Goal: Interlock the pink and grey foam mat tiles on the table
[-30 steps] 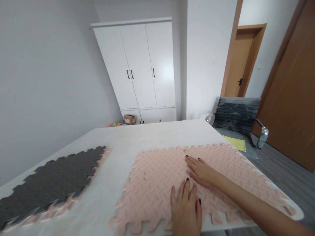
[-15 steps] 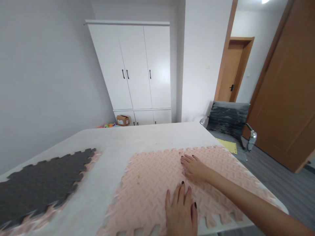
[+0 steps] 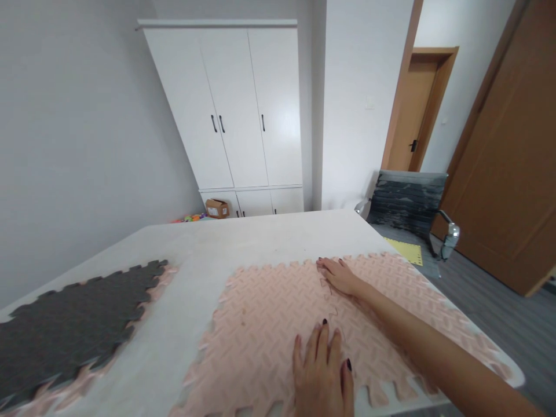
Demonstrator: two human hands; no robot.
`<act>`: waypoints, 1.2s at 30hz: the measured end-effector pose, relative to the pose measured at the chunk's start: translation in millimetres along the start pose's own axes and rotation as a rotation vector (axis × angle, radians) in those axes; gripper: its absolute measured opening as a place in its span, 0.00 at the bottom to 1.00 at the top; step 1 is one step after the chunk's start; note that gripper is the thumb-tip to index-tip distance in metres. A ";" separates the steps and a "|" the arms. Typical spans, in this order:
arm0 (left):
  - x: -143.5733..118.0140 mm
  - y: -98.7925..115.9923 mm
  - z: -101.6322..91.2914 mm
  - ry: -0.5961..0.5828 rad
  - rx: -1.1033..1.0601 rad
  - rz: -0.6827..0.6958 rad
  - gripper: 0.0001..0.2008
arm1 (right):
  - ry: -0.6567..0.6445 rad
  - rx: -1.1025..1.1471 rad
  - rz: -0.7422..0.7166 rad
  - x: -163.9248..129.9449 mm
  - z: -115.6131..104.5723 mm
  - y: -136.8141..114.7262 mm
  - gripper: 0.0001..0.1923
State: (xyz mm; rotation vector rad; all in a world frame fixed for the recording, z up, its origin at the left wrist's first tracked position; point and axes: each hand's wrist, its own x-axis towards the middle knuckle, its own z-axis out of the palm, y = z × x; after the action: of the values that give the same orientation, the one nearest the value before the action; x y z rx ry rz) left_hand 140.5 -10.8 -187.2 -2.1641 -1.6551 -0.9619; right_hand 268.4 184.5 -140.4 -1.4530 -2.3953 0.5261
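Two pink foam mat tiles lie side by side on the white table, joined along a jagged seam: a left pink tile (image 3: 256,324) and a right pink tile (image 3: 391,289). My left hand (image 3: 322,373) rests palm down on the left tile near the front edge, fingers stretched out close to the seam. Farther off, my right hand (image 3: 341,278) presses flat at the back end of the seam, its fingers extended. Part of the seam shows between the two hands; the rest lies beneath my right hand and forearm.
On the left of the white table (image 3: 165,324) lies a dark grey foam tile (image 3: 73,330) over pink ones. A chair (image 3: 406,200) with a yellow sheet (image 3: 406,251) stands beyond the right edge. Behind are a white cabinet (image 3: 243,110) and a cardboard box (image 3: 217,208).
My right hand has slid away from me along the seam toward the tiles' back edge, uncovering part of the joint. My left hand stays in nearly the same place.
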 end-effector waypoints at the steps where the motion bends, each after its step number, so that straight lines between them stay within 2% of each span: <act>1: 0.3 0.0 -0.4 -0.002 -0.004 -0.002 0.23 | 0.010 0.000 -0.007 1.5 -0.2 0.8 0.25; 8: 2.2 3.4 -6.1 -0.042 -0.038 -0.029 0.22 | 0.022 -0.177 -0.056 8.7 -0.9 0.2 0.24; 15: 1.0 7.5 -15.2 -0.131 -0.071 -0.081 0.21 | -0.176 -0.171 0.064 19.5 -12.5 10.2 0.26; 20: 4.4 9.5 -29.2 -0.152 -0.079 -0.088 0.20 | -0.157 -0.180 0.066 10.8 -6.9 12.2 0.27; 27: 7.5 12.6 -40.4 -0.179 -0.029 -0.056 0.20 | -0.048 -0.146 0.047 -3.2 -1.8 16.2 0.28; 36: 11.2 15.6 -42.9 -0.174 -0.008 -0.027 0.20 | -0.016 -0.260 -0.016 -11.4 -9.0 -5.7 0.26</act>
State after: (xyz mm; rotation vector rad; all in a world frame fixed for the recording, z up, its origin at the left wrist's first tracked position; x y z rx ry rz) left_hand 141.5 -31.4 -145.0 -2.2940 -1.7640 -0.8081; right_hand 272.8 173.4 -130.4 -1.5336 -2.5620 0.2287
